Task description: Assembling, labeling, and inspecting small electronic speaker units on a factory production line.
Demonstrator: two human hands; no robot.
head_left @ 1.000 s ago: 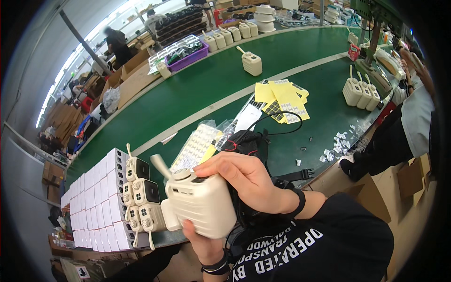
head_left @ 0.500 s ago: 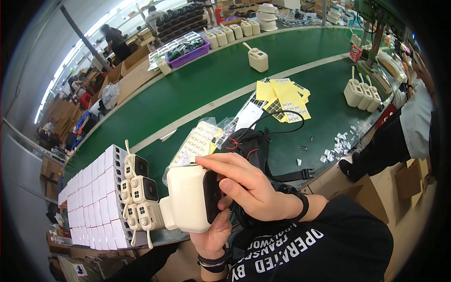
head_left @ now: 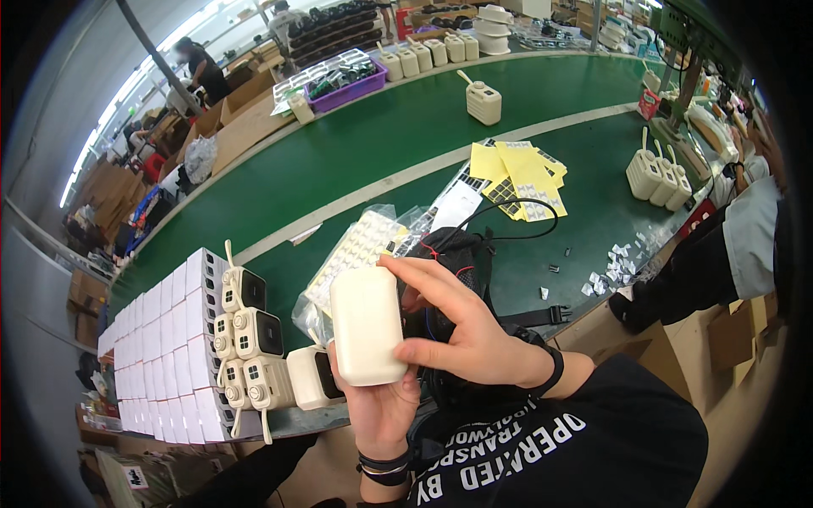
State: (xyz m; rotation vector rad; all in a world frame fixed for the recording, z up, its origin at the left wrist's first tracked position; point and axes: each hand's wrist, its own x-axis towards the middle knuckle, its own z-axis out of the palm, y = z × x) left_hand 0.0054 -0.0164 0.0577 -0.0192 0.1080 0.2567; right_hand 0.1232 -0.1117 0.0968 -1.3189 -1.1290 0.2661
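A cream plastic device (head_left: 367,323) stands upright in front of my chest, its plain smooth side toward me. My left hand (head_left: 381,409) holds it from below with the fingers hidden behind it. My right hand (head_left: 461,328) grips its right side, the index finger stretched over the top edge. Just left of it, on the table's near edge, several similar cream devices with dark screens and antennas (head_left: 251,344) lie in a cluster beside rows of white boxes (head_left: 161,356). A bag of small white stickers (head_left: 356,252) lies behind the device.
Yellow sticker sheets (head_left: 518,173) and a black cable lie on the green table (head_left: 356,161). More cream devices stand at the right (head_left: 656,176) and far centre (head_left: 483,101). A purple tray (head_left: 343,85) sits at the back. Another person sits at the right (head_left: 737,245).
The device has been turned in my hands from lying sideways to standing upright, its plain face now toward me. My right hand shifted to its right side.
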